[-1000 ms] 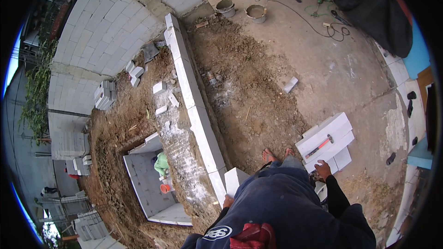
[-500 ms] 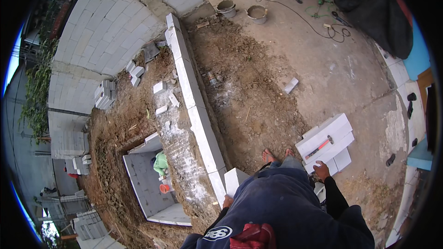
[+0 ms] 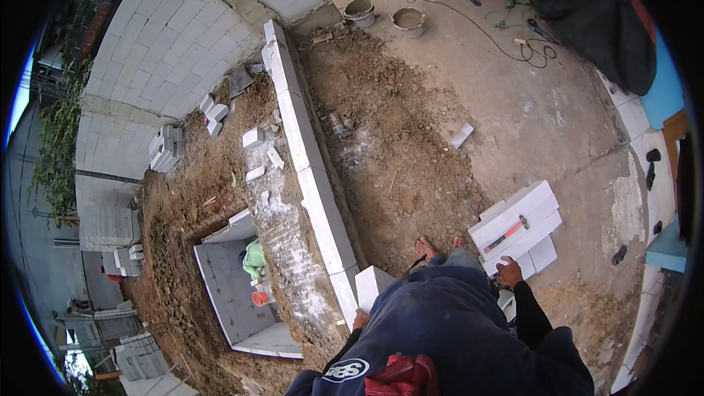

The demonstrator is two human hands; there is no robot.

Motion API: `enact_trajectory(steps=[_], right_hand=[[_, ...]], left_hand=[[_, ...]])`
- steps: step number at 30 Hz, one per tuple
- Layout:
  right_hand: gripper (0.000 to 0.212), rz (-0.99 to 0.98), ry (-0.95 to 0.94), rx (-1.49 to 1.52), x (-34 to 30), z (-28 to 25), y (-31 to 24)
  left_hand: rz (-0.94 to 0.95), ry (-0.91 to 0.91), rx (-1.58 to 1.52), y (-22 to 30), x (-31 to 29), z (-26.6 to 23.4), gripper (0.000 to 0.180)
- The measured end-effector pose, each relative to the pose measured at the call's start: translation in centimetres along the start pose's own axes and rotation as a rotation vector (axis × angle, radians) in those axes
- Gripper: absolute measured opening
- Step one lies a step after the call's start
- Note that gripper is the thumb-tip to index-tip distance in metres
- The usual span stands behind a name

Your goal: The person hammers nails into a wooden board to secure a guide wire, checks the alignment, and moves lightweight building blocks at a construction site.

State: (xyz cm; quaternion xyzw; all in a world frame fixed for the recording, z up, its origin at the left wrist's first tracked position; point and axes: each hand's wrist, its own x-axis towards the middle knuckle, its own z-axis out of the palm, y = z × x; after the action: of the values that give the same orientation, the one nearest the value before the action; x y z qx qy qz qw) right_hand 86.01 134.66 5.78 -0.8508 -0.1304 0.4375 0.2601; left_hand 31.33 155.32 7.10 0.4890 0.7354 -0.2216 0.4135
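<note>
Beside my body, my left hand (image 3: 360,319) is at the near end of a low white block wall (image 3: 308,154), against a pale block (image 3: 372,286) standing on or beside it. Its fingers are too small and partly hidden to read. On the other side, my right hand (image 3: 509,271) rests at the near edge of a stack of white blocks (image 3: 539,202), its fingers apart and holding nothing. Lying on top of that stack is a hammer (image 3: 506,234) with a red and dark handle. My bare feet (image 3: 425,247) stand on the soil between wall and stack.
Left of the wall, a person in green (image 3: 254,260) bends inside a block-lined pit (image 3: 224,293) near an orange bucket (image 3: 259,298). Two mortar buckets (image 3: 408,22) stand at the far end. A cable (image 3: 469,18) crosses the concrete. One loose block (image 3: 462,136) lies ahead.
The view has shifted very slightly. Both my hands stay in place, and the hammer and blocks have not moved.
</note>
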Motion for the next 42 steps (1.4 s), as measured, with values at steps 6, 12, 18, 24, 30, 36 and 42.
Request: enact_trajectory(steps=[6,12,18,24,30,36,42], right_hand=[[0.048,-0.069,0.023,-0.022,0.9,0.8,1.4],[0.048,-0.039,-0.045,-0.009,0.2,0.3,-1.3],[0.046,-0.132,-0.018,-0.086,-1.1,-1.0,-5.1],[0.048,-0.161,-0.068,-0.184,-2.0,-1.8,-10.1],[0.050,-0.263,-0.109,-0.134,-1.3,-0.7,-13.5],[0.042,-0.235,-0.444,-0.222,-1.6,-1.0,-15.0],[0.052,-0.318,-0.532,-0.148,-1.7,-0.6,-13.5]], left_hand=[[-0.033,0.000,0.003,0.6,-0.3,-0.3,0.063],[0.054,0.021,-0.017,-1.4,0.7,-0.2,0.055],[0.025,0.011,-0.011,-0.5,0.3,-0.2,0.056],[0.002,0.029,0.013,1.2,-1.2,0.1,0.059],[-0.033,0.021,0.006,-0.8,1.3,0.5,0.058],[-0.062,0.013,-0.001,1.4,-1.3,0.1,0.059],[-0.075,0.010,-0.012,1.1,-1.3,-0.4,0.064]])
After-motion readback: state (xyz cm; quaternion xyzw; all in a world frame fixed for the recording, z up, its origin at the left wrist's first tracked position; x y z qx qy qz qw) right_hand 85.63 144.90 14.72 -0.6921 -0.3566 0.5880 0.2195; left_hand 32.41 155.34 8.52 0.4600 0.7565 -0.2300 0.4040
